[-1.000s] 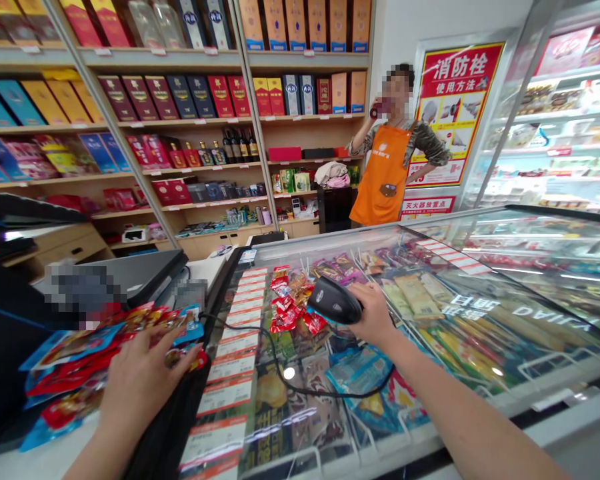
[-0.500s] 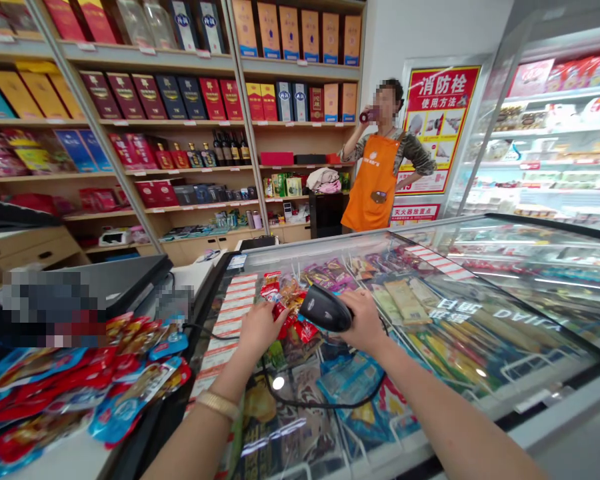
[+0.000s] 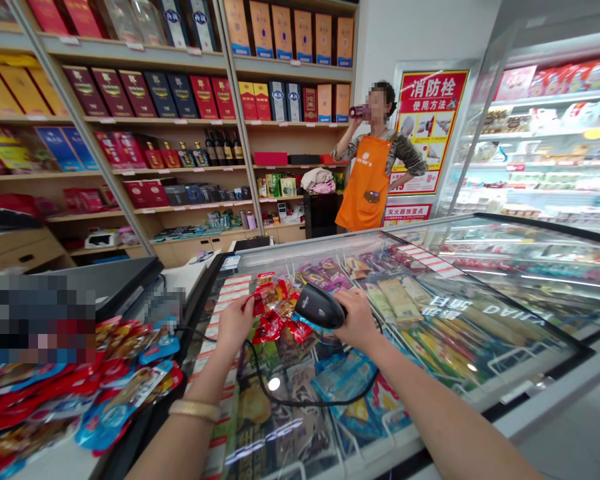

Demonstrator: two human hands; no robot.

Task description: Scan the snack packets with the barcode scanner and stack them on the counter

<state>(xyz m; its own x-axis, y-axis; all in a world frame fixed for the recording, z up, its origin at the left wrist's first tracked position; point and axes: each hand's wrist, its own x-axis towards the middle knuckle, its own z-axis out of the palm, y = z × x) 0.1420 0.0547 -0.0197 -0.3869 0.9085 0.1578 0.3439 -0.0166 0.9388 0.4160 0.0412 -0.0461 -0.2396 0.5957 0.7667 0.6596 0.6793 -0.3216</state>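
In my right hand [image 3: 357, 320] is a black handheld barcode scanner [image 3: 320, 307], its head tilted left over a pile of small red and clear snack packets [image 3: 275, 310]. The pile lies on the glass lid of a chest freezer [image 3: 300, 407]. At the pile's left edge, my left hand [image 3: 236, 325] has its fingertips pinched on the red edge of a snack packet [image 3: 253, 301]; the fingers partly hide it. From the scanner, a black cable [image 3: 325, 403] loops across the glass.
More red and blue snack packets [image 3: 115, 393] are heaped on the counter at left, beside a dark screen [image 3: 125, 287]. Past the freezer, a person in an orange apron [image 3: 365, 183] drinks from a bottle. Shelves of boxes [image 3: 160, 93] line the back; a lit display fridge [image 3: 555, 147] stands at right.
My left hand has shifted left, from over the packets to the pile's edge, uncovering more of it. The scanner stays over the pile. The whole view has moved slightly.
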